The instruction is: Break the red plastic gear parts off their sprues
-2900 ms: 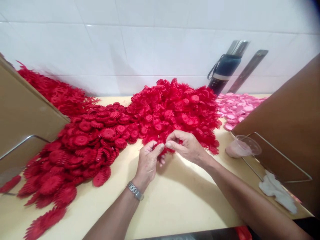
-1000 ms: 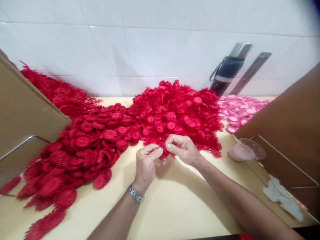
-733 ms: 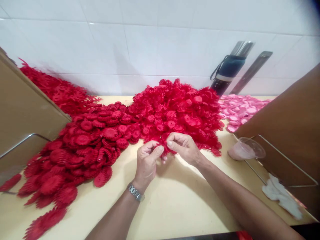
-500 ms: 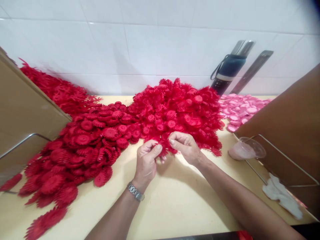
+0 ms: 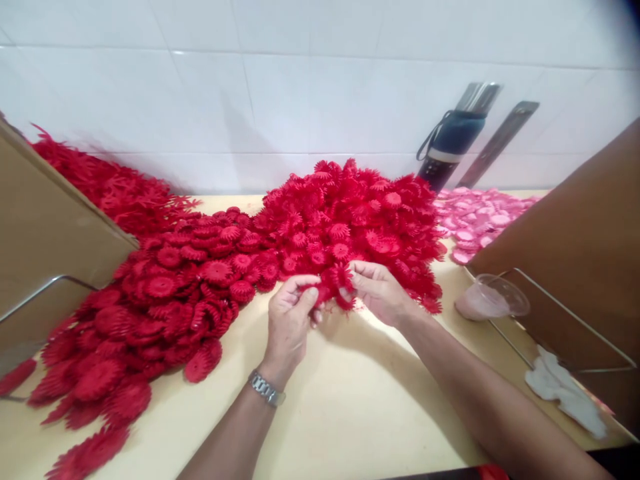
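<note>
Head camera shows the right hand (image 5: 383,295) with its grip pinched on a toothed red flower (image 5: 343,277), held above the worktop (image 5: 350,413) just in front of a large red heap (image 5: 350,213). The left hand (image 5: 289,317) curls close beside the flower; its fingertips meet blurred red there, so whether its grip is clamped on anything cannot be told. A metal wristwatch (image 5: 267,388) circles its wrist.

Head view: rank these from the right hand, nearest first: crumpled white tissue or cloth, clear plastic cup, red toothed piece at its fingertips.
From the right hand:
1. Red toothed piece: at its fingertips.
2. Clear plastic cup: to the right.
3. Crumpled white tissue or cloth: right, lower in view.
</note>
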Demonstrator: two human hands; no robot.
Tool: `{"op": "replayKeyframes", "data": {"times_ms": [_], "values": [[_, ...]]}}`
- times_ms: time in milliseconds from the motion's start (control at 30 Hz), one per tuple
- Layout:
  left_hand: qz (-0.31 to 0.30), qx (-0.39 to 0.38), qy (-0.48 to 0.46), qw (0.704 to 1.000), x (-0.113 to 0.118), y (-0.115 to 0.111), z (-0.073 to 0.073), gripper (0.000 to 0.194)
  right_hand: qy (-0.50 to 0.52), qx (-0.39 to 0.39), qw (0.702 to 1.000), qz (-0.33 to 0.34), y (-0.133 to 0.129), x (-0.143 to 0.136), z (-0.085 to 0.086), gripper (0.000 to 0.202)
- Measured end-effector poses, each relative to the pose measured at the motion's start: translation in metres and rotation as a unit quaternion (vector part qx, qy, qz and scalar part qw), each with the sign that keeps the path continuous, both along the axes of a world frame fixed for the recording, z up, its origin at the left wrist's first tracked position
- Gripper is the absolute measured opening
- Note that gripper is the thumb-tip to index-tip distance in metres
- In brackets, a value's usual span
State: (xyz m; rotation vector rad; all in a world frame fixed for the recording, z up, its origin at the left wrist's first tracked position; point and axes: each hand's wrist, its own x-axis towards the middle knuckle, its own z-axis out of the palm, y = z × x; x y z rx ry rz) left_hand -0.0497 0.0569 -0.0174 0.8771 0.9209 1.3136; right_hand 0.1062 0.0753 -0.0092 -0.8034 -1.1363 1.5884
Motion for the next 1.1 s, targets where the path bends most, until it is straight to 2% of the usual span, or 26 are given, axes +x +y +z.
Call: {"op": "replayKeyframes", "data": {"times_ms": [100, 267, 467, 600, 700, 833, 1100], "values": [[0.004, 0.009, 0.027, 1.000, -0.001, -0.002, -0.001, 0.025, 0.003, -0.037, 0.999, 0.014, -0.002, -0.006, -0.002, 0.036], [-0.006, 0.036, 0.131, 0.991, 0.000, -0.004, -0.009, 0.019, -0.048, -0.051, 0.997, 0.029, -0.004, -0.013, -0.007, 0.034], [0.038, 0.051, 0.226, 0.972, 0.003, -0.003, -0.006, 0.013, -0.038, -0.028, 0.998, 0.036, -0.005, -0.016, -0.012, 0.042], [0.034, 0.051, 0.221, 0.973, 0.000, -0.004, -0.003, 0.010, -0.075, 0.007, 0.996, 0.044, -0.006, -0.014, -0.011, 0.035], [0.026, 0.059, 0.190, 0.980, -0.003, -0.003, -0.006, 0.011, -0.099, 0.028, 0.995, -0.001, -0.006, -0.013, -0.010, 0.030], [0.055, 0.060, 0.154, 0.985, -0.006, 0.001, -0.011, 0.011, -0.149, 0.061, 0.986, -0.046, -0.005, -0.012, -0.010, 0.029], [0.077, 0.079, 0.134, 0.985, -0.007, 0.000, -0.006, 0.013, -0.242, 0.131, 0.955, -0.114, -0.005, -0.011, -0.014, 0.026]]}}
